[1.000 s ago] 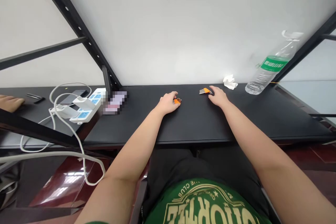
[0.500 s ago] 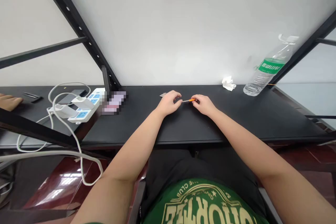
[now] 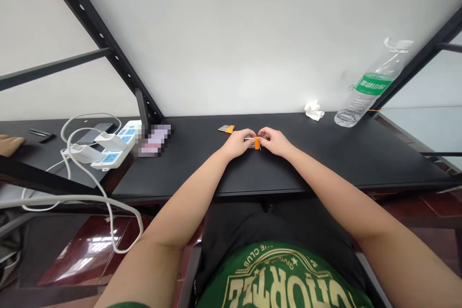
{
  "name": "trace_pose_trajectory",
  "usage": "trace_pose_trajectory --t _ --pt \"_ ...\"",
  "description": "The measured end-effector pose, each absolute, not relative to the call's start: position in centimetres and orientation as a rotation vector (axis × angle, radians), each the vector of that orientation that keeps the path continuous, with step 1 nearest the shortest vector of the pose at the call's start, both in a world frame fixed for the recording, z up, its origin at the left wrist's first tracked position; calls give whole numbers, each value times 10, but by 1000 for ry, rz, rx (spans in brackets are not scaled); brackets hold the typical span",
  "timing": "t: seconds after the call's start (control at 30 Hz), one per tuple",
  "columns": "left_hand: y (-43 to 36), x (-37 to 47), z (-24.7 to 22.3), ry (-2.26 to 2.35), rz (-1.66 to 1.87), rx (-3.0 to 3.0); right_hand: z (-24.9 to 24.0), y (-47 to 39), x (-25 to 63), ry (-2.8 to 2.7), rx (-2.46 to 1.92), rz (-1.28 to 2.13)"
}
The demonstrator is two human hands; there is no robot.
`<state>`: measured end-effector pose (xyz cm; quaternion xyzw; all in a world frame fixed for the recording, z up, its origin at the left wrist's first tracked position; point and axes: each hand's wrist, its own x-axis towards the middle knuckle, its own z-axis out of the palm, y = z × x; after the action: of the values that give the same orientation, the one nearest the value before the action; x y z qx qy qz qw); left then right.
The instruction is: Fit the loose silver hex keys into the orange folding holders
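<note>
Between my hands is a small orange holder (image 3: pixel 257 143) with thin silver metal rods stuck in it; it looks like a hex key set, but its exact kind is too small to tell. My left hand (image 3: pixel 241 142) is closed, its fingertips pinching the rods on the left side. Pressed to the orange end, the fingers of my right hand (image 3: pixel 274 141) are closed on the holder. A second orange holder (image 3: pixel 229 129) with several silver rods lies on the black table just beyond my left hand.
A crumpled white tissue (image 3: pixel 314 110) and a large clear water bottle (image 3: pixel 371 87) stand at the back right. At left are a blurred pinkish item (image 3: pixel 156 139), a white power strip (image 3: pixel 119 146) with cables, and another person's hand (image 3: pixel 10 144). Black frame posts (image 3: pixel 122 65) flank the table.
The orange piece has turned, now showing its broad side with rods between my hands. My hands have come closer together. The second orange holder, mostly hidden before, is uncovered.
</note>
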<state>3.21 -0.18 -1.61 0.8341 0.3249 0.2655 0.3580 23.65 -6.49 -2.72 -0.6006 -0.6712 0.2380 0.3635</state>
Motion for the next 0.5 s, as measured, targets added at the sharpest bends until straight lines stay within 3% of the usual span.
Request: trace_pose_trajectory --t 0.27,0.5 --pt "6 33 -23 1029 793 1991 -26 -74 228 -2049 -1582 329" --pt "8 33 -29 777 851 2037 -25 -88 218 -2336 -1174 62"
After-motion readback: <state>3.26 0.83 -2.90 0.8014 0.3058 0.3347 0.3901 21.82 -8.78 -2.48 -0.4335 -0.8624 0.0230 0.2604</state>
